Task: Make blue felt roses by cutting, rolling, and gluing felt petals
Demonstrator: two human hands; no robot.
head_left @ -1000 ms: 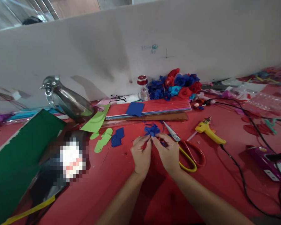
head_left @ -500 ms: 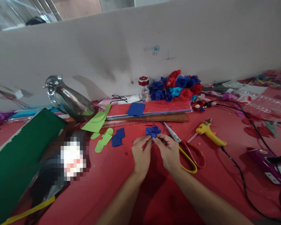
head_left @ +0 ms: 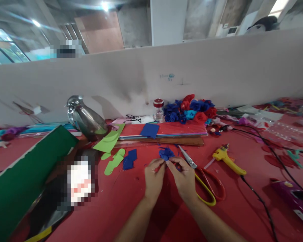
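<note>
Between my hands, a blue paper flower (head_left: 166, 153) is pinched at its base by the fingertips of both. My left hand (head_left: 154, 178) grips it from the left, my right hand (head_left: 183, 176) from the right. The stem end is hidden behind my fingers. Scissors (head_left: 209, 188) with a red and a yellow handle lie just right of my right hand, blades partly apart. To the left rest blue paper pieces (head_left: 130, 159) and green rounded cut-outs (head_left: 114, 162).
A yellow glue gun (head_left: 228, 159) with a black cord lies right, near a purple power device (head_left: 291, 198). Behind are stacked paper sheets (head_left: 164, 132), a jar (head_left: 158, 111), red and blue flowers (head_left: 192, 109) and a leaning metal jug (head_left: 87, 119). A green board (head_left: 37, 174) stands left.
The view has tilted upward, so the table sits lower and more of the room shows above the partition. Both hands still pinch the blue flower, with little visible change in grip.
</note>
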